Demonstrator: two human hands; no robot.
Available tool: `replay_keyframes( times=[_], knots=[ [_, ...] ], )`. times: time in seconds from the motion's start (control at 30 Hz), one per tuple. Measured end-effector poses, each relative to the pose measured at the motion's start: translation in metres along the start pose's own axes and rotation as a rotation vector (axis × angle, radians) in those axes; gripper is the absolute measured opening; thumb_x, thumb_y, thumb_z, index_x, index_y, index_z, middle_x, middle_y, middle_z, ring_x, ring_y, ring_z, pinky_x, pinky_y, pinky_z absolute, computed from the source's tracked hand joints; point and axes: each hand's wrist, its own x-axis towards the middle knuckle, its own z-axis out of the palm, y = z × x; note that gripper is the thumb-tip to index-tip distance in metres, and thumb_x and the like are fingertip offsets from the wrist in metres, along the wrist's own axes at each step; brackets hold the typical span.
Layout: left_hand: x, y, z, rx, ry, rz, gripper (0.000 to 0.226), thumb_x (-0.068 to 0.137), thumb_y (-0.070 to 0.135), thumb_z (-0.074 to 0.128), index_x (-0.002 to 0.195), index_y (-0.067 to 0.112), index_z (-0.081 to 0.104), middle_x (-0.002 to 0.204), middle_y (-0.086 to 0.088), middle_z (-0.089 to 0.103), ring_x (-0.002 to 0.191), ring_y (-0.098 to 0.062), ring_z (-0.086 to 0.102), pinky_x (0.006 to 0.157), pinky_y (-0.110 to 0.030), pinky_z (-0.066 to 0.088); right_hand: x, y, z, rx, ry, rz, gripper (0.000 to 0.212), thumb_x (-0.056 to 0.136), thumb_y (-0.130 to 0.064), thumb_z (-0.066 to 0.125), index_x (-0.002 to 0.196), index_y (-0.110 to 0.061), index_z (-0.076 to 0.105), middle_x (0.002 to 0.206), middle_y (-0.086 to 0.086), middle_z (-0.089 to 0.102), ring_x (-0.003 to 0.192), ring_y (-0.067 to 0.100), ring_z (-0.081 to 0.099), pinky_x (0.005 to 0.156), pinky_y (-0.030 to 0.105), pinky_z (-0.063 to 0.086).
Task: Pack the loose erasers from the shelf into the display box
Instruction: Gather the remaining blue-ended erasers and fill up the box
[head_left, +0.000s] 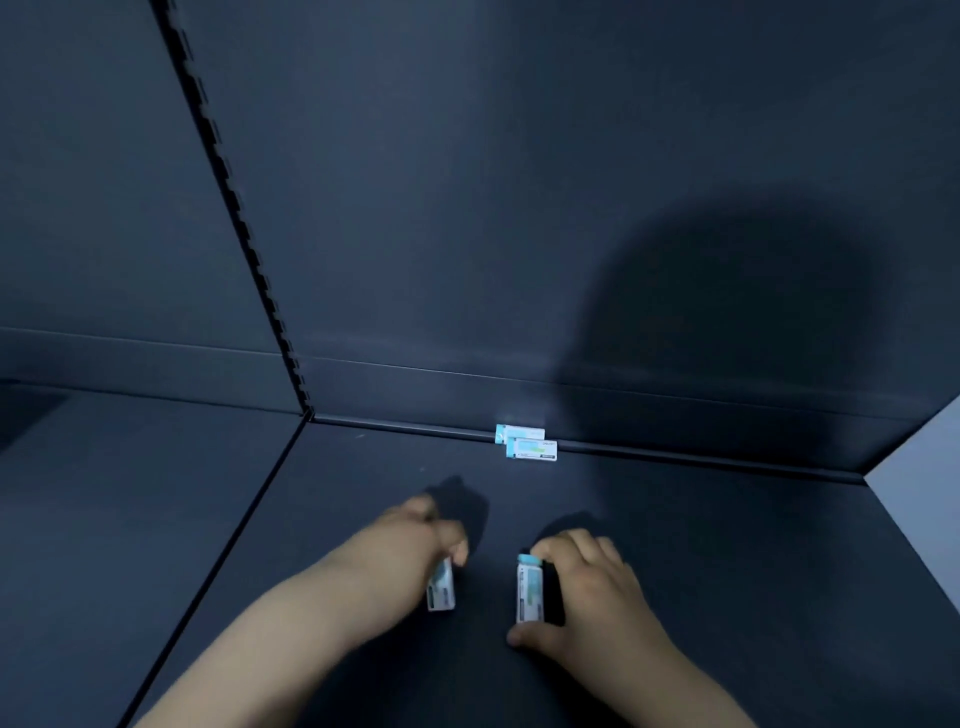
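Two white erasers with light blue ends lie side by side at the back of the dark shelf (727, 545), one (519, 433) against the rear ledge and the other (532, 449) just in front of it. My left hand (415, 540) is curled over a third eraser (441, 590) and holds it near the shelf's middle. My right hand (587, 587) grips a fourth eraser (530, 587) between fingertips and thumb, its blue end pointing away from me. The display box is not in view.
A slotted upright (244, 223) runs down the dark back panel to the shelf's rear corner. A seam (234, 530) divides this shelf from the neighbouring one on the left. A pale surface (930, 467) shows at the right edge.
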Motion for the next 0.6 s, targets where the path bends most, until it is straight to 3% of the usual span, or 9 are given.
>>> replay_keyframes(
  times=[0.07,0.13,0.23,0.4,0.47,0.53,0.6],
  knots=[
    [0.0,0.008,0.006,-0.028,0.039,0.091,0.017,0.088,0.018,0.045,0.093,0.021,0.062,0.115,-0.003,0.051,0.094,-0.016,0.05,0.079,-0.021,0.035,0.0,0.0,0.0,0.012,-0.008,-0.002,0.065,0.062,-0.061,0.067,0.116,-0.039,0.04,0.114,-0.018,0.037,0.11,0.008,0.032,0.093,0.024,0.03],
    [-0.008,0.008,0.008,-0.121,0.115,0.163,0.023,0.09,0.003,0.048,0.095,0.02,0.063,0.105,0.007,0.05,0.093,-0.013,0.052,0.081,-0.018,0.039,0.0,0.001,0.001,0.034,-0.008,-0.005,0.065,0.062,-0.06,0.067,0.117,-0.038,0.039,0.113,-0.018,0.035,0.11,0.008,0.032,0.093,0.023,0.029],
    [-0.023,-0.002,0.004,-0.191,0.194,0.232,0.022,0.091,0.002,0.049,0.089,0.02,0.062,0.097,0.012,0.049,0.09,-0.003,0.051,0.082,-0.012,0.038,0.0,0.003,0.002,0.065,-0.004,-0.012,0.065,0.062,-0.06,0.067,0.117,-0.037,0.039,0.111,-0.019,0.033,0.109,0.008,0.032,0.093,0.022,0.029],
    [-0.038,-0.013,0.0,-0.258,0.216,0.077,0.034,0.084,-0.014,0.042,0.089,0.015,0.058,0.099,0.003,0.059,0.104,-0.012,0.056,0.095,-0.023,0.04,0.001,0.005,0.003,0.056,-0.019,-0.034,0.064,0.064,-0.061,0.065,0.117,-0.038,0.037,0.116,-0.017,0.034,0.111,0.009,0.032,0.095,0.025,0.03],
    [-0.038,-0.009,0.007,-0.175,0.218,0.03,0.044,0.076,-0.019,0.038,0.1,0.011,0.059,0.113,0.002,0.056,0.117,-0.015,0.05,0.102,-0.016,0.032,0.0,0.006,0.004,0.057,-0.009,-0.038,0.063,0.064,-0.062,0.065,0.116,-0.038,0.037,0.116,-0.017,0.035,0.111,0.009,0.032,0.094,0.025,0.03],
    [-0.037,-0.001,0.017,-0.062,0.239,-0.081,0.047,0.084,-0.005,0.045,0.125,0.017,0.049,0.132,0.006,0.043,0.127,-0.01,0.037,0.105,-0.011,0.022,0.0,0.007,0.004,0.057,-0.005,-0.043,0.063,0.063,-0.062,0.064,0.115,-0.039,0.037,0.115,-0.017,0.035,0.112,0.009,0.032,0.093,0.024,0.031],
    [-0.034,0.008,0.025,0.068,0.19,-0.266,0.057,0.092,0.034,0.05,0.143,0.022,0.027,0.143,0.005,0.028,0.131,-0.014,0.026,0.108,-0.017,0.02,0.001,0.007,0.005,0.055,-0.008,-0.05,0.063,0.063,-0.063,0.064,0.115,-0.039,0.036,0.116,-0.017,0.034,0.112,0.009,0.032,0.091,0.025,0.031]
  ],
)
